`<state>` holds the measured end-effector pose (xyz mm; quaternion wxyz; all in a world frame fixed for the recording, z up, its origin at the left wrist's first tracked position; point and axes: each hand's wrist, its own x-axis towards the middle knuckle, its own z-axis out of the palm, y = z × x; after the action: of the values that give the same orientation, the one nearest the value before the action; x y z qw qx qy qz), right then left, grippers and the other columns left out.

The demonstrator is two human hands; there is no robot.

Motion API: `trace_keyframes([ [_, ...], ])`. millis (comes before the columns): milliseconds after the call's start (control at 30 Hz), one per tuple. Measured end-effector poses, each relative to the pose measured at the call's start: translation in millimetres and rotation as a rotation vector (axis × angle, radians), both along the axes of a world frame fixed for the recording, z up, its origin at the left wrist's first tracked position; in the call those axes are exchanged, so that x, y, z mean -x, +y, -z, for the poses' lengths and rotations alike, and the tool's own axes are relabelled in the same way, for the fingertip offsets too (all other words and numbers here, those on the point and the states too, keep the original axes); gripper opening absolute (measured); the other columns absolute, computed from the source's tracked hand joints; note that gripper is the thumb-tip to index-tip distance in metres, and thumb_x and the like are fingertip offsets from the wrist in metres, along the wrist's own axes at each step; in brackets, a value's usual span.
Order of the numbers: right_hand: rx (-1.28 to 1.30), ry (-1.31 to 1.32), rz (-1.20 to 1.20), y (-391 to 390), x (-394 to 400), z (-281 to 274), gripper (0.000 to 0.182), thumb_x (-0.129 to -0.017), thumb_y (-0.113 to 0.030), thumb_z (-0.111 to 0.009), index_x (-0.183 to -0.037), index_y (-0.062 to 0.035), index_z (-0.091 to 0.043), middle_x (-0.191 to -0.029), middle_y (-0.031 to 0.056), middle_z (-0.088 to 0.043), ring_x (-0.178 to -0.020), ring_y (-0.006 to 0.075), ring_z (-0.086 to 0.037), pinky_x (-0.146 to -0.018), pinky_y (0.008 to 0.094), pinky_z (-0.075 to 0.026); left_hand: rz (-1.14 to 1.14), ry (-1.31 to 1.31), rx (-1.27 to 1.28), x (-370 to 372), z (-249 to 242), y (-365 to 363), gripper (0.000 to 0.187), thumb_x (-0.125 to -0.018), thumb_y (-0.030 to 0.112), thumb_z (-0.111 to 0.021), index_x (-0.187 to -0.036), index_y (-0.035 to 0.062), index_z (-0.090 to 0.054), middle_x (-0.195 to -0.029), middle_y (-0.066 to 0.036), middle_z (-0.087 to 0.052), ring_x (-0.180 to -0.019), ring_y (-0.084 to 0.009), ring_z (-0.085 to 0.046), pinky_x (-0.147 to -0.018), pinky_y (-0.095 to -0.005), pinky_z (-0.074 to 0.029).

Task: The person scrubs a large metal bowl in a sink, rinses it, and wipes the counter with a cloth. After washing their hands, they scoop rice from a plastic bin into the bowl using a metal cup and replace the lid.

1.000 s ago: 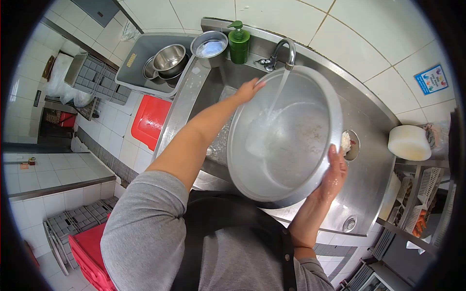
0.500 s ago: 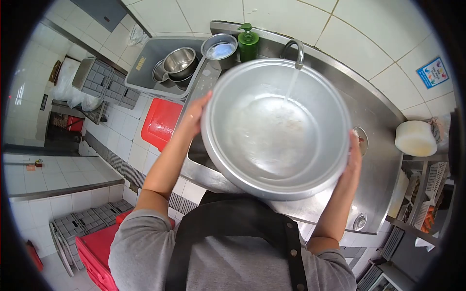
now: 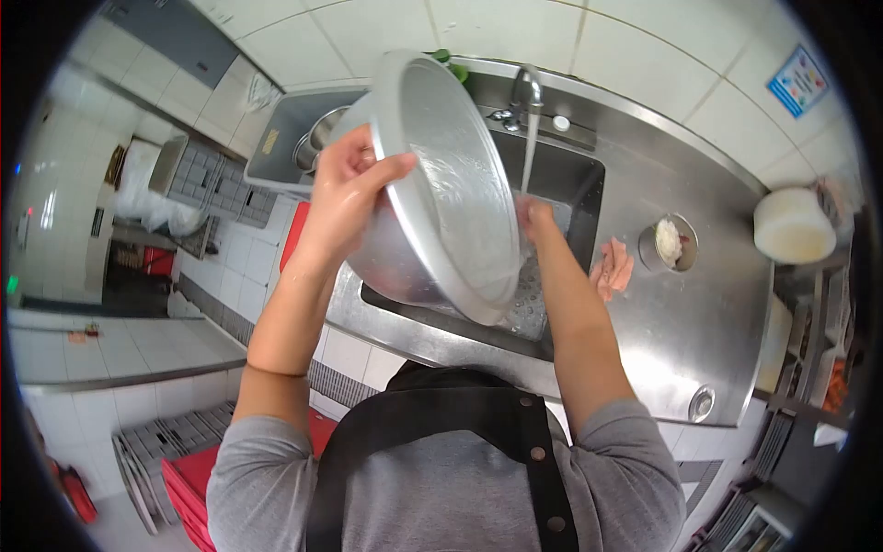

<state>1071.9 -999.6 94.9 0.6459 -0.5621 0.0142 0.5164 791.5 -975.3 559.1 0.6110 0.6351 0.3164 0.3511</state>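
Note:
A large silver metal basin (image 3: pixel 372 248) is tilted steeply over the sink (image 3: pixel 589 198), its mouth turned to the right. My left hand (image 3: pixel 345 189) grips its upper-left rim, thumb over the edge. Wet streaks shine on its inside wall. Beside the basin's right rim, my right hand (image 3: pixel 533 216) is in the stream of water (image 3: pixel 531 152) falling from the running tap (image 3: pixel 527 85). The right fingers are blurred and partly hidden. Water splashes in the sink bottom under them.
On the steel counter right of the sink lie a crumpled pink cloth (image 3: pixel 612 269) and a small metal bowl (image 3: pixel 655 248) with white rice-like food. A whitish round tub (image 3: pixel 794 225) stands farther right. Behind the basin are a grey bin (image 3: pixel 267 143) and a green pump bottle (image 3: pixel 451 66).
The basin has gone from facing up in both hands to tilted on its side, shifted left. My right hand has left its rim and moved under the tap, uncovering the sink.

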Motion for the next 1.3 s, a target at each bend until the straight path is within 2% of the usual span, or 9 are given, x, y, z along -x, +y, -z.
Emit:
trace_keyframes([
  [200, 0.285, 0.199, -0.093, 99.7, -48.5, -118.2, 0.035, -0.099, -0.02, -0.038, -0.117, 0.0062, -0.053, -0.115, 0.0238, -0.059, -0.108, 0.0358, -0.058, -0.096, 0.0484, -0.047, -0.066, -0.025, -0.073, 5.6, 10.5, 11.1, 0.014, -0.081, 0.002, -0.067, -0.094, -0.0002, -0.061, -0.076, -0.002, -0.063, -0.066, -0.0085, -0.059, -0.059, -0.0224, -0.045],
  [367, -0.188, 0.489, 0.19, 85.5, -29.3, -229.0, 0.04, -0.102, -0.017, -0.03, -0.12, 0.0145, -0.047, -0.125, 0.0284, -0.053, -0.118, 0.0431, -0.052, -0.104, 0.0525, -0.043, -0.03, 0.001, 0.048, 2.3, 20.8, 10.3, 0.009, -0.082, 0.004, -0.066, -0.083, 0.0051, -0.057, -0.073, 0.0, -0.061, -0.06, -0.0057, -0.055, -0.056, -0.0206, -0.042],
  [567, -0.245, 0.487, -0.025, 71.0, -28.4, -188.5, 0.041, -0.103, -0.02, -0.034, -0.117, 0.0144, -0.052, -0.12, 0.0287, -0.057, -0.117, 0.038, -0.055, -0.103, 0.0493, -0.045, 0.039, 0.012, 0.18, -15.9, 91.3, 24.1, 0.015, -0.082, 0.008, -0.067, -0.075, 0.0078, -0.054, -0.063, 0.001, -0.057, -0.047, -0.0051, -0.05, -0.039, -0.0207, -0.033],
  [767, -0.394, 0.111, -0.381, 64.3, 4.8, -237.1, 0.033, -0.1, -0.016, -0.043, -0.12, 0.0062, -0.056, -0.126, 0.0202, -0.058, -0.119, 0.0315, -0.055, -0.105, 0.0444, -0.04, 0.081, 0.063, 0.272, -37.8, 94.2, 8.3, 0.01, -0.083, 0.006, -0.065, -0.08, 0.0054, -0.056, -0.064, -0.002, -0.059, -0.047, -0.0078, -0.054, -0.038, -0.0218, -0.04],
  [867, -0.193, -0.626, -0.642, 80.9, 9.8, -213.0, 0.032, -0.096, -0.016, -0.048, -0.121, -0.0004, -0.059, -0.127, 0.0152, -0.059, -0.117, 0.0291, -0.056, -0.103, 0.04, -0.042, 0.122, 0.039, 0.308, -36.1, 81.4, 9.2, 0.009, -0.084, 0.006, -0.065, -0.082, 0.0043, -0.056, -0.065, -0.003, -0.06, -0.048, -0.0085, -0.056, -0.038, -0.0218, -0.041],
  [933, -0.449, -1.584, -0.467, 84.7, 29.5, -200.3, 0.026, -0.089, -0.013, -0.054, -0.11, -0.0067, -0.069, -0.118, 0.014, -0.064, -0.111, 0.0298, -0.059, -0.101, 0.039, -0.043, 0.149, 0.035, 0.308, -36.4, 68.8, 7.4, 0.008, -0.084, 0.007, -0.065, -0.083, 0.0039, -0.057, -0.066, -0.003, -0.061, -0.048, -0.0084, -0.056, -0.038, -0.0215, -0.042],
  [1067, -0.383, -1.871, -0.686, 81.6, 25.9, -185.6, 0.025, -0.084, -0.007, -0.057, -0.105, -0.0046, -0.069, -0.119, 0.0166, -0.063, -0.116, 0.0311, -0.057, -0.1, 0.0385, -0.045, 0.19, 0.05, 0.314, -34.2, 46.7, -1.2, 0.009, -0.083, 0.007, -0.066, -0.085, 0.0029, -0.058, -0.067, -0.004, -0.062, -0.048, -0.0082, -0.057, -0.038, -0.0212, -0.042],
  [1133, 0.375, -1.848, -1.453, 87.7, 22.7, -147.3, 0.023, -0.083, -0.004, -0.056, -0.102, -0.0018, -0.068, -0.116, 0.0176, -0.063, -0.113, 0.0325, -0.058, -0.094, 0.0396, -0.049, 0.193, 0.04, 0.294, -31.6, 46.6, -2.2, 0.009, -0.083, 0.007, -0.066, -0.085, 0.0028, -0.058, -0.066, -0.004, -0.061, -0.048, -0.0081, -0.057, -0.038, -0.0212, -0.042],
  [1300, 0.012, -1.791, -0.79, 76.6, 28.1, -207.3, 0.02, -0.084, -0.005, -0.056, -0.1, -0.0018, -0.067, -0.114, 0.0169, -0.064, -0.105, 0.0338, -0.063, -0.09, 0.0423, -0.051, 0.222, 0.013, 0.3, -39.5, 54.2, 2.7, 0.01, -0.081, 0.007, -0.068, -0.082, 0.0034, -0.058, -0.064, -0.003, -0.06, -0.047, -0.0079, -0.054, -0.037, -0.0217, -0.04],
])
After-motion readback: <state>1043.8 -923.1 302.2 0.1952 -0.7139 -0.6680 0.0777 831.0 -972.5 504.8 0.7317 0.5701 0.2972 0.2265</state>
